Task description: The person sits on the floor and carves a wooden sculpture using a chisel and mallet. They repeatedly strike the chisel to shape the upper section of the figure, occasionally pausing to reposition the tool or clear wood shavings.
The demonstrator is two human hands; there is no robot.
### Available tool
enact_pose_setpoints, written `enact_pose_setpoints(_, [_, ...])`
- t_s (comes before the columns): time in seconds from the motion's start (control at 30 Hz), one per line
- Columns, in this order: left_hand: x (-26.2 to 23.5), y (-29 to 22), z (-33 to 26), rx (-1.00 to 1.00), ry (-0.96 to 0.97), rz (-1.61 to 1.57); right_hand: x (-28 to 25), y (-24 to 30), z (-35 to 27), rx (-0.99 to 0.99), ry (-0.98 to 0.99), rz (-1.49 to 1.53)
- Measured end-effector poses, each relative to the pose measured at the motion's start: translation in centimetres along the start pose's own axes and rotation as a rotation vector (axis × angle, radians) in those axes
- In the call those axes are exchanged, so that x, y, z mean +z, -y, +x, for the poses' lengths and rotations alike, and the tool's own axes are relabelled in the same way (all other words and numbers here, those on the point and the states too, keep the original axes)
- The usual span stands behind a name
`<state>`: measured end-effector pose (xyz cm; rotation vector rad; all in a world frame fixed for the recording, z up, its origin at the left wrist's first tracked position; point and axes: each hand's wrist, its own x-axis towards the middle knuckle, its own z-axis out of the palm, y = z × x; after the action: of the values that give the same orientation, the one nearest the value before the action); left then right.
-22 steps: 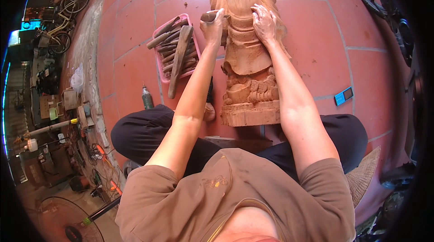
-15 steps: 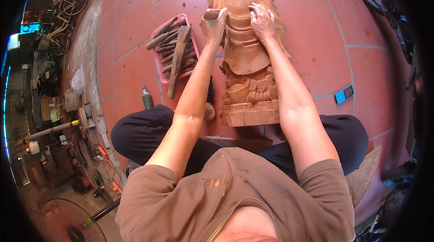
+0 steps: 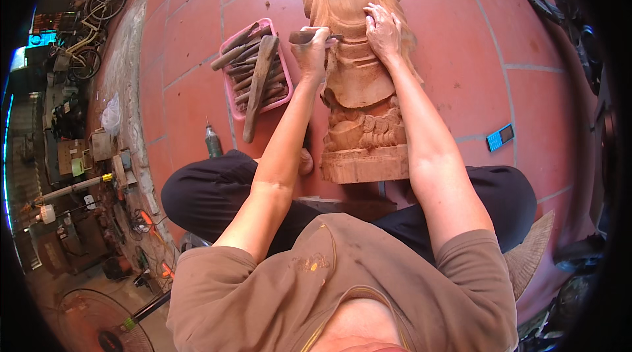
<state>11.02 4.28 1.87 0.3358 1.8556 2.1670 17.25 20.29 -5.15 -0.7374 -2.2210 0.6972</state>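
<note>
Since the earlier frames the left hand has shifted only slightly along the carving, the tool's tip edging further right across the wood; the right hand stays pressed where it was.

From the head camera, looking down: the left hand is closed in a fist around a wooden-handled chisel, held roughly level with its blade pointing right against the wooden statue. The right hand lies flat, fingers spread a little, on the statue's upper right side, holding nothing, just beside the chisel's tip.

The statue lies lengthwise on the red tiled floor in front of the seated person, its squared base near their legs and its carved head at the far end. To its left, close by, a pink tray holds a heap of wooden-handled tools, with a long wooden mallet laid over them. Nearer, left of the left forearm, stands a small dark bottle. On the right, well apart from the statue, a blue phone rests on the tiles.
</note>
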Motion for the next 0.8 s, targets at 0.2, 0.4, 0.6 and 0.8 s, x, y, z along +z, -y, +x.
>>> enact_pose_setpoints(0.2, [0.8,1.9,2.5,0.147,-0.154,0.011,0.2,0.4,0.0,-0.022,-0.007,0.011])
enact_pose_setpoints(0.4, [0.3,1.8,-0.1,0.079,-0.021,0.004,-0.1,0.2,0.0,-0.004,0.002,0.003])
enact_pose_setpoints(0.6, [0.3,0.2,0.4,0.067,-0.038,-0.001,0.0,0.2,0.0,-0.006,0.001,0.011])
enact_pose_setpoints(0.8, [0.8,2.3,0.3,0.179,-0.075,0.005,0.1,0.4,0.0,-0.011,-0.006,0.007])
